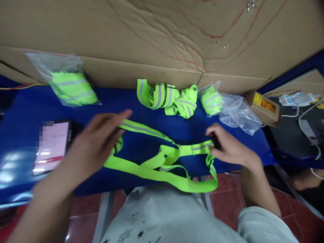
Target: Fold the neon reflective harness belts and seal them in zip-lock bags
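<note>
A lime-yellow reflective strap harness (152,171) with grey stripes lies in loops across the front of the blue table, part of it hanging over the edge. My right hand (225,143) is closed on a black buckle at its right end. At the left end, my left hand (97,140) is closed around the strap, with a dark piece partly showing between the fingers; motion blurs it. Behind them sits a heap of similar loose reflective straps (158,98), untouched.
Bagged reflective straps (73,87) lean at the back left, with a smaller bag (212,101) at the back right. Beside that are an empty clear bag (239,113) and a small cardboard box (263,108). A phone (52,145) lies at left. Cardboard (152,40) walls the back.
</note>
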`<state>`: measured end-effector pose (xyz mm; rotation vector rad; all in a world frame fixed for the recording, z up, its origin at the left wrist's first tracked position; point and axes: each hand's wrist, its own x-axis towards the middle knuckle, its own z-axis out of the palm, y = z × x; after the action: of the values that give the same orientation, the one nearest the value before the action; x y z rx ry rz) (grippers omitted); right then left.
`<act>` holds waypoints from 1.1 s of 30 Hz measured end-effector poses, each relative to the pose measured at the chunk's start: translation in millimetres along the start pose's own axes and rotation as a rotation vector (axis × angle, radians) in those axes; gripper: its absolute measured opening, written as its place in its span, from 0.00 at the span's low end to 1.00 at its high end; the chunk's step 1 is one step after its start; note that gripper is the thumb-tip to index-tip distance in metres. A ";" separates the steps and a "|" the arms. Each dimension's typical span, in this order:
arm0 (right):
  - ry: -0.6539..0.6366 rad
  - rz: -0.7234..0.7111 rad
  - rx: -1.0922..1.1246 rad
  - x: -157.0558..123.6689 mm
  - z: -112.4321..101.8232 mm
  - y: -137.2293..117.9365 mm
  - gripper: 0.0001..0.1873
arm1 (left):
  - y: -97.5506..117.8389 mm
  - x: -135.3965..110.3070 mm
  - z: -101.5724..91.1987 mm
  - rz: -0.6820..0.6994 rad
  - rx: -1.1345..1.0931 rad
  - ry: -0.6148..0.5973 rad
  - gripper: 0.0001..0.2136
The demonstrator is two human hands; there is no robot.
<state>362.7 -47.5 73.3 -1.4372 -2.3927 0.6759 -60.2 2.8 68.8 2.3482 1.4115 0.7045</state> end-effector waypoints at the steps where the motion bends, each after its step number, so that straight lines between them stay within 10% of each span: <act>1: -0.091 -0.009 0.007 13.8 13.7 -9.6 0.24 | 8.2 5.7 18.5 0.091 0.020 -0.059 0.24; 7: -0.286 -0.173 0.017 63.6 60.2 -42.8 0.36 | 44.5 12.3 81.3 0.401 0.096 -0.172 0.30; 33: -0.476 -0.133 0.033 90.7 64.8 -57.6 0.13 | 51.9 17.6 95.1 0.443 0.089 -0.196 0.46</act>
<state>246.9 -6.9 46.9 -1.1918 -2.7771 1.1207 37.6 -7.1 20.1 2.7475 0.8641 0.5041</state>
